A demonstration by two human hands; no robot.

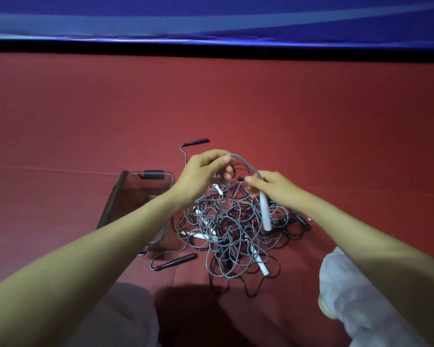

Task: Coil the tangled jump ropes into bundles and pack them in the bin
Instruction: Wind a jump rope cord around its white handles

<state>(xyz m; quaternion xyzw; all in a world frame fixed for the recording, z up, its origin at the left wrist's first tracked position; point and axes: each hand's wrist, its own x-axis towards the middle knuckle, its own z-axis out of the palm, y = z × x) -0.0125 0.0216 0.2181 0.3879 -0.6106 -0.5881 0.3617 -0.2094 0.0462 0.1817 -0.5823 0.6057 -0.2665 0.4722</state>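
A tangled heap of grey and black jump ropes [236, 234] lies on the red floor in front of me, with white and black handles poking out. Above it my left hand [203, 174] pinches a grey rope [244, 162] that arches over to my right hand [273, 186]. My right hand grips the top of that rope's white handle [265, 211], which hangs down over the heap. A clear plastic bin [138, 194] with dark latches stands just left of the heap, partly hidden by my left forearm.
One black handle [197, 141] lies on the floor beyond the heap, another [178, 261] near the bin's front corner. My knees in light trousers [361, 296] frame the bottom of the view. A blue padded wall [211, 18] runs across the back.
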